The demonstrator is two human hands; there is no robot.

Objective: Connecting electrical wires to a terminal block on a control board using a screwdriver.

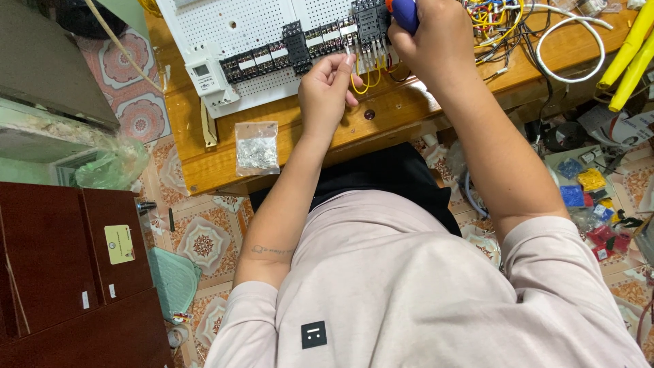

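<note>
Two bare hands work at the lower edge of a white perforated panel [245, 27] that lies on a wooden table [204, 157] at the 12 o'clock side of the view. The left hand [328, 88] pinches a yellow wire [355, 83] between thumb and fingertips, fingers closed on it, just below a row of black terminal blocks [286, 49] mounted across the panel. The wire loops downward from the blocks toward the table edge. The right hand [429, 41], at 1 o'clock from the left hand and close beside it, is clamped around the blue handle of a screwdriver [403, 12]; the tool's tip is hidden behind the hand and the blocks. A white timer module [204, 76] sits at the 9 o'clock end of the block row. A clear plastic bag of small metal parts [257, 148] lies on the table at 8 o'clock from the left hand, well apart from it. A tangle of coloured wires [497, 20] and a white cable loop [572, 48] occupy the table at 3 o'clock from the right hand. Yellow tubes [630, 61] cross the far 2 o'clock corner. A dark red cabinet [61, 272] stands on the tiled floor at 8 o'clock.
</note>
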